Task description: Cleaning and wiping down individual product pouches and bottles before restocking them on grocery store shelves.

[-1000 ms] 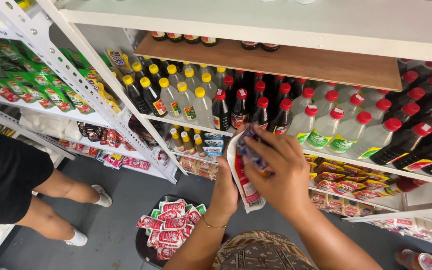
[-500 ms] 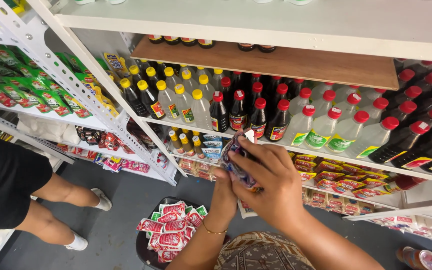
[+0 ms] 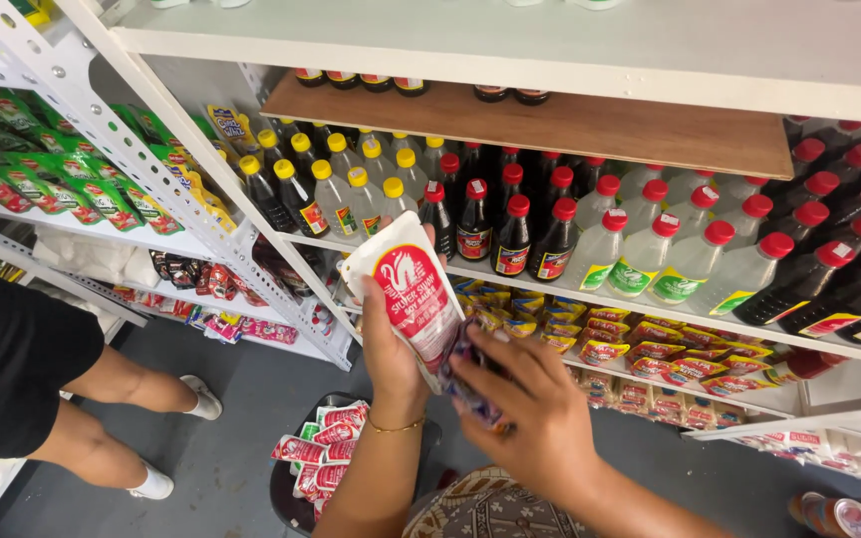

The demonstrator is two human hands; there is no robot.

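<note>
- The left hand grips a white pouch with a red label, fingers wrapped around its lower half, holding it upright in front of the shelf edge.
- The right hand pinches dark purple packets just below the pouch, touching it.
- Behind them stand red-capped bottles; a basket of red-and-white packets sits on the floor below.

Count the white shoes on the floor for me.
2. The first white shoe is near the foot of the shelf rack. The second white shoe is lower left. Both are on the person in black; none looks hidden.
</note>
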